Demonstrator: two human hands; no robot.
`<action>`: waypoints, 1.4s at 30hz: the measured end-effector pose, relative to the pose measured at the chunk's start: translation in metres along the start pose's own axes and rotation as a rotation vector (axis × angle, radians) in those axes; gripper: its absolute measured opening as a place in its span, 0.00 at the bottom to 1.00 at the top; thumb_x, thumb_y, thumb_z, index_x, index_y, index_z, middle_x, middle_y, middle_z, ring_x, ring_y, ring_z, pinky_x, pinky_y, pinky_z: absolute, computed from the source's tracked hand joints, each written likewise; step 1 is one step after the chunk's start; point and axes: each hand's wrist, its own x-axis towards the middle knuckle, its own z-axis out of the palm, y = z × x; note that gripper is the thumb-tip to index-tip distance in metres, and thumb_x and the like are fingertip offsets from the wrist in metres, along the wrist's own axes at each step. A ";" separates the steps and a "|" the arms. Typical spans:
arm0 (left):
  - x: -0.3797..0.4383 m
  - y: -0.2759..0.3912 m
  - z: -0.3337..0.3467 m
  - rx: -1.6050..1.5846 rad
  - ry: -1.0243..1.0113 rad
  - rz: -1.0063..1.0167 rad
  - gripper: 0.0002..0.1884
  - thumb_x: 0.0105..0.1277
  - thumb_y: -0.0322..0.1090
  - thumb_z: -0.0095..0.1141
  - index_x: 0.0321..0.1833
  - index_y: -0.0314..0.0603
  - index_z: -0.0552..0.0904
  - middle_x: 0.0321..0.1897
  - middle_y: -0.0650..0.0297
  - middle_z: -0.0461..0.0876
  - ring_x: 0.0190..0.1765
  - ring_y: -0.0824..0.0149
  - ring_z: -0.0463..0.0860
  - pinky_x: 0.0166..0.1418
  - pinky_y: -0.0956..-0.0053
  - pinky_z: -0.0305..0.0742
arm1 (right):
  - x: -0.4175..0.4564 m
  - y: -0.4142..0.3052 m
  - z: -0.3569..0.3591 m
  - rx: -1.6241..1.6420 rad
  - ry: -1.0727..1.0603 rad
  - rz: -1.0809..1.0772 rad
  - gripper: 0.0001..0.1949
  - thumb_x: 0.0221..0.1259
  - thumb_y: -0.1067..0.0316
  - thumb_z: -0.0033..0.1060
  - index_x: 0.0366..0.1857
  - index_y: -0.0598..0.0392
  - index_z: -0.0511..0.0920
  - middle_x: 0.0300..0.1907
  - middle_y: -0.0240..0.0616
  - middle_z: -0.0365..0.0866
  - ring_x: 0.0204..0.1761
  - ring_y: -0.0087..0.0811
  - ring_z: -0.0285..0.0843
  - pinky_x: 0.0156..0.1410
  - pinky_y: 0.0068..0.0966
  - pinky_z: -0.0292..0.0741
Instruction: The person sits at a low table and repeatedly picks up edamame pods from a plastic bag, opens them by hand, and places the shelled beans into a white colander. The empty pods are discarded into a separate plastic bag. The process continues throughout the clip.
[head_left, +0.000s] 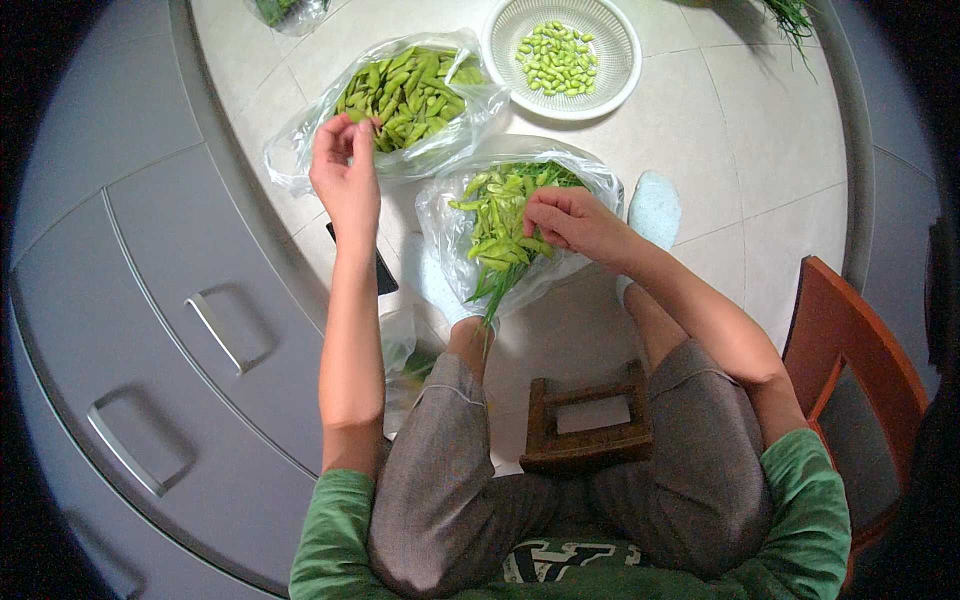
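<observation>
At the near left rim of a clear plastic bag (289, 161) full of green soybean pods (409, 94), my left hand (345, 169) pinches one green pod (357, 117) between thumb and fingertips. My right hand (577, 225) is curled above a second plastic bag (442, 214), between my feet. This bag holds paler, flattened pods (499, 214) and thin green stalks (491, 289). What the right fingers may hold is hidden. Beyond the bags, a white plastic colander (626, 82) contains many shelled green beans (559, 60).
Grey drawer fronts (172, 247) with metal handles line the left. A dark flat object (386, 276) lies on the tiles beside my left forearm. A wooden stool (589, 442) shows between my legs, and a wooden chair (855, 330) stands at right. Green stalks (789, 22) lie far right.
</observation>
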 end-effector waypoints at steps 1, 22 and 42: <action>-0.013 0.011 0.000 -0.051 -0.040 -0.040 0.09 0.65 0.34 0.53 0.41 0.34 0.78 0.32 0.63 0.81 0.30 0.75 0.76 0.38 0.83 0.70 | 0.001 0.001 0.001 -0.024 0.013 -0.049 0.13 0.68 0.61 0.42 0.27 0.54 0.73 0.18 0.22 0.62 0.19 0.13 0.55 0.24 0.13 0.55; -0.122 0.033 0.016 0.026 -0.890 -0.318 0.11 0.67 0.35 0.49 0.32 0.37 0.80 0.18 0.68 0.71 0.25 0.74 0.69 0.30 0.80 0.64 | -0.002 0.006 0.018 0.266 -0.152 0.222 0.20 0.67 0.49 0.42 0.19 0.51 0.69 0.15 0.23 0.63 0.17 0.17 0.56 0.22 0.17 0.55; -0.126 0.020 0.015 0.054 -0.841 -0.098 0.07 0.62 0.30 0.50 0.30 0.35 0.77 0.22 0.54 0.73 0.29 0.57 0.76 0.36 0.71 0.70 | -0.002 0.031 0.024 -0.461 -0.099 -0.169 0.24 0.65 0.45 0.39 0.22 0.58 0.69 0.20 0.29 0.72 0.19 0.27 0.67 0.25 0.25 0.67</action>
